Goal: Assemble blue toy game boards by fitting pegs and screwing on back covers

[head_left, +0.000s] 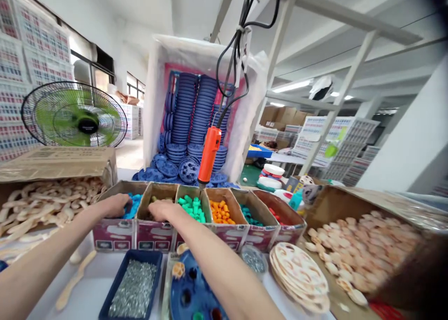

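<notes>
My left hand (117, 205) reaches into the leftmost compartment of a row of cardboard bins, at the blue pieces (133, 205); its fingertips are hidden. Inside the second compartment (143, 212) is my right hand (161, 210), its fingers mostly hidden by the hand and the box. Green pieces (192, 208) and orange pieces (221, 212) fill the compartments to the right. Below my right forearm lies a round blue plate (187, 287) with holes and a few small parts on it. An orange electric screwdriver (209, 156) hangs point down above the bins.
A blue tray of screws (133, 287) sits at the front left, beside a beige long piece (75, 282). Stacked beige discs (299, 275) and a box of beige pieces (364, 250) are right. Stacked blue plates (189, 110) stand behind; a fan (74, 114) is left.
</notes>
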The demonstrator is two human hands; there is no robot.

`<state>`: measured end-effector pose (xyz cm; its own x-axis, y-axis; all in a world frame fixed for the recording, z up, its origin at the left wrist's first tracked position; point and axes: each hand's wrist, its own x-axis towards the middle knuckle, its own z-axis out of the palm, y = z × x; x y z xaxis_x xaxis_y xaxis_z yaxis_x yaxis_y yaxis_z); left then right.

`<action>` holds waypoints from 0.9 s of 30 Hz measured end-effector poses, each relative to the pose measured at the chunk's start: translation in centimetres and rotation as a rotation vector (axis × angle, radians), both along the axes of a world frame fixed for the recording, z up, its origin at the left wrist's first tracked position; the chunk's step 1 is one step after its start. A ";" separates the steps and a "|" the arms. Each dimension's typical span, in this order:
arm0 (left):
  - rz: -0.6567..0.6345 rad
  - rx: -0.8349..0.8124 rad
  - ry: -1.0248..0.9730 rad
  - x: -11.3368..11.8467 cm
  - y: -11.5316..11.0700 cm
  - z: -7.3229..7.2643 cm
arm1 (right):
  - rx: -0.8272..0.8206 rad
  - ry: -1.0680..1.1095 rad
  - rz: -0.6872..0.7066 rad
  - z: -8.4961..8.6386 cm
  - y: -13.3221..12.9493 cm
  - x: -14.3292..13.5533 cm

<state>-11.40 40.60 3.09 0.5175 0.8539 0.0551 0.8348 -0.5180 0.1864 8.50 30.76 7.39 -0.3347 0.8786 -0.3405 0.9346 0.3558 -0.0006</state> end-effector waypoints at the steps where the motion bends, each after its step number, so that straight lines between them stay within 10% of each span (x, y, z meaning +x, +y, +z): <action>1: 0.003 -0.034 0.050 -0.1 0.0 0.2 | 0.011 0.009 -0.004 0.0 -0.1 0.1; 12: 0.053 -0.033 0.092 -0.1 -2.1 3.6 | 0.339 0.273 -0.148 0.6 -2.9 0.8; 27: -0.080 0.236 -0.457 0.0 -12.6 7.6 | 0.506 1.313 -0.039 1.2 -13.9 4.5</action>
